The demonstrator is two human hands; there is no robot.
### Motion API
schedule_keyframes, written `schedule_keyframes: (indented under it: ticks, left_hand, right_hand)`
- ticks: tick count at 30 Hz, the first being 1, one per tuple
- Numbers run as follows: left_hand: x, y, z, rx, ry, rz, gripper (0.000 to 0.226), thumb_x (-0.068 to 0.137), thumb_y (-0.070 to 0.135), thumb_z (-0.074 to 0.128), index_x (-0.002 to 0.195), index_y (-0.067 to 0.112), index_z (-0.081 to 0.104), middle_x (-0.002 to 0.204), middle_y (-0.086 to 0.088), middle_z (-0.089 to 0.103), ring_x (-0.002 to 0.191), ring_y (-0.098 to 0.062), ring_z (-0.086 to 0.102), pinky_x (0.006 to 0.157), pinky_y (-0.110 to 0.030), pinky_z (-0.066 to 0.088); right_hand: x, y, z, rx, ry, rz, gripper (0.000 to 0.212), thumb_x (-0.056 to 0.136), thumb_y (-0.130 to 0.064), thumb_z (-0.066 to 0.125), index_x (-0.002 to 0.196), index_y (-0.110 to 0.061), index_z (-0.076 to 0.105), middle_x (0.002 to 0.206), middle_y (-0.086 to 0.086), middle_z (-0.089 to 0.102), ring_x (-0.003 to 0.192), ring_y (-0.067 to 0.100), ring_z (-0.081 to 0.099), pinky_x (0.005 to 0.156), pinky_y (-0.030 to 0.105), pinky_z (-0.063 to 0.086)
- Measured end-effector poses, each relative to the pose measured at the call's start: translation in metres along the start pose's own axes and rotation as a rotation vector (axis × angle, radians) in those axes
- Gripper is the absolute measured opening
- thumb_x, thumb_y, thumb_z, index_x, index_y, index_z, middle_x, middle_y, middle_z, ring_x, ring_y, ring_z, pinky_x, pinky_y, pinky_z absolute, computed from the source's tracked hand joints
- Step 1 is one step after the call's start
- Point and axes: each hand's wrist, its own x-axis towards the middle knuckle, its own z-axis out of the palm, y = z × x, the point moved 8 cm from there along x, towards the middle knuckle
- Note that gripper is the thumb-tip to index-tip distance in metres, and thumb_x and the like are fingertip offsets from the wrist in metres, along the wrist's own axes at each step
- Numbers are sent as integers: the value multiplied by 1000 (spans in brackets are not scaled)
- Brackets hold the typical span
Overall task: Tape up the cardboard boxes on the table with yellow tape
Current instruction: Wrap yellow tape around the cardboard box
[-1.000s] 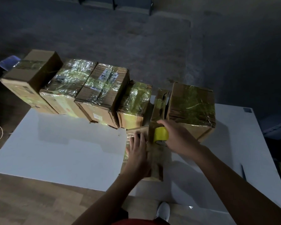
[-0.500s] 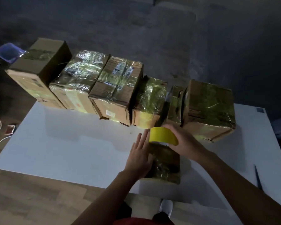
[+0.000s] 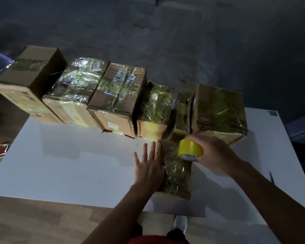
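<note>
Round glossy tape roll [image 3: 190, 150] shifted right

Matt white table [image 3: 77, 164]; cardboard boxes [image 3: 118, 97] under glossy, crinkled film; smooth yellow tape roll [image 3: 189, 148].

Yellow tape roll [image 3: 190, 149], brown cardboard boxes [image 3: 119, 95], white table [image 3: 69, 164].

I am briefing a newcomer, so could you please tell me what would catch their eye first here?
The bright yellow tape roll stands out most, gripped by the right hand over the small box at the front of the white table. The left hand lies flat, fingers straight, along that box's left edge. Behind, a row of shiny taped boxes lines the table's far edge.
</note>
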Motion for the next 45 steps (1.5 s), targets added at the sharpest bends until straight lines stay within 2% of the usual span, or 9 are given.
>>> schedule_keyframes:
  ticks: [8,16,21,23,25,29,34,42,45]
  left_hand:
    - [15,27,-12,-3,93,139,74,95,50,15,146,14,-23,155,-7,-27,137,-21,-37,116,-45,-15]
    - [16,32,-2,56,102,106,71,94,42,11,151,7,-9,158,-15,-16,145,-27,-21,121,-48,2]
    - [15,27,-6,5,132,63,78,91,44,22,152,6,-10,160,-14,-11,148,-27,-10,121,-46,4]
    - [16,19,-9,-118,141,-19,81,91,44,31,153,6,-7,160,-18,4,148,-29,6,119,-44,5]
    - [17,13,-9,-207,146,-85,79,92,42,34,152,5,-3,156,-19,21,147,-29,15,119,-42,4]
    - [18,13,-7,-147,144,-116,77,94,42,30,151,3,-3,160,-17,13,149,-28,4,120,-45,2]
    - [18,12,-4,-101,116,-159,76,96,43,28,151,5,-8,160,-16,10,149,-30,3,119,-48,3]
    - [19,9,1,-81,97,-167,77,96,46,24,150,7,-14,161,-16,1,149,-29,-2,118,-51,5]
    - [19,9,1,-83,91,-161,77,96,47,22,151,8,-14,161,-16,0,149,-30,-2,118,-52,6]
  right_hand:
    - [7,-21,6,9,15,-45,59,76,-33,77,128,-18,56,115,7,64,101,27,61,76,28,39]
    - [-23,17,13,224,30,54,63,72,-9,75,130,-10,52,123,10,60,105,27,60,78,27,39]
    - [-27,21,-2,218,33,13,59,70,-31,82,122,-27,53,107,-6,65,87,10,60,64,19,39]
    - [-36,33,-8,193,17,47,57,72,-50,78,119,-29,54,103,-10,64,83,5,56,63,15,38]
    - [-44,43,-6,172,-29,68,57,73,-52,75,120,-28,55,103,-8,65,81,6,54,62,13,36]
    - [-48,50,10,131,-70,118,57,75,-51,72,124,-28,53,109,-3,66,94,19,62,71,25,40]
    - [-61,51,39,105,-158,179,57,77,-54,71,126,-30,51,112,-4,64,98,16,60,74,22,38]
    - [-51,63,17,81,-43,168,59,74,-53,74,124,-27,55,113,-3,66,100,21,61,77,26,42]
    - [-49,63,26,41,-97,160,61,76,-52,73,128,-27,51,114,-1,65,102,21,61,78,26,42]
